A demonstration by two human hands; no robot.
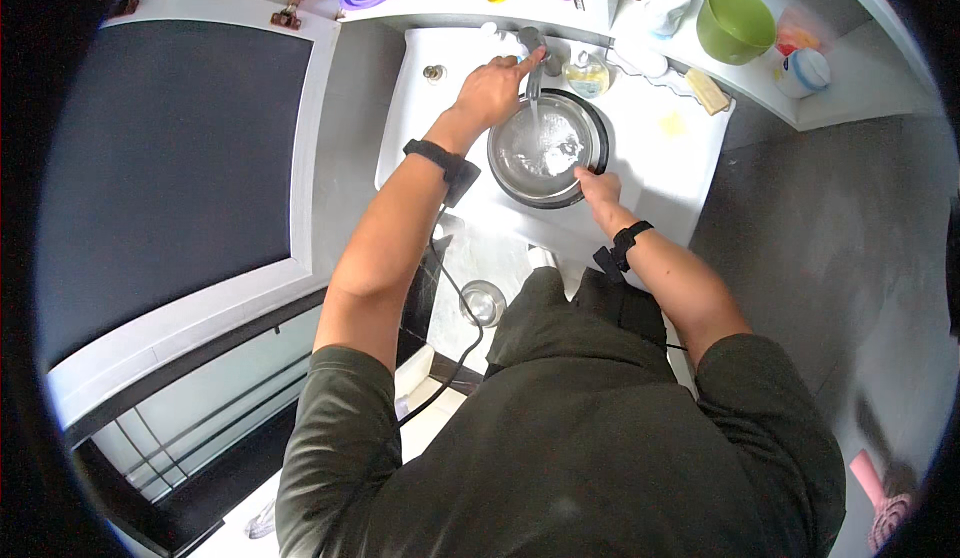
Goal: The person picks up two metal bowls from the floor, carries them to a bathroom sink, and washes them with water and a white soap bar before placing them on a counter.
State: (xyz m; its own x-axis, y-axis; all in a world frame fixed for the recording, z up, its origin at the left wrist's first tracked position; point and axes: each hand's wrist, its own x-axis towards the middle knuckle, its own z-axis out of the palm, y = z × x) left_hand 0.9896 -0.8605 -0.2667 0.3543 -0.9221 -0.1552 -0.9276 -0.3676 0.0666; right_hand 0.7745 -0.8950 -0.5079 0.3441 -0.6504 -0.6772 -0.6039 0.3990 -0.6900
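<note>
My left hand is at the faucet, its fingers closed over the lever at the top. Water runs from the spout into a round stainless steel bowl under it. The water inside is rippled and foamy where the stream lands. A dark rim shows around the bowl's outside. My right hand grips the bowl's near right edge, thumb on the rim and the other fingers hidden below. The bowl is in the white sink.
Beside the faucet stands a clear soap bottle; a yellowish bar lies on the sink's right corner. A green basket and white jar fill the right shelf. Below, a metal bowl sits on the floor near a black cable.
</note>
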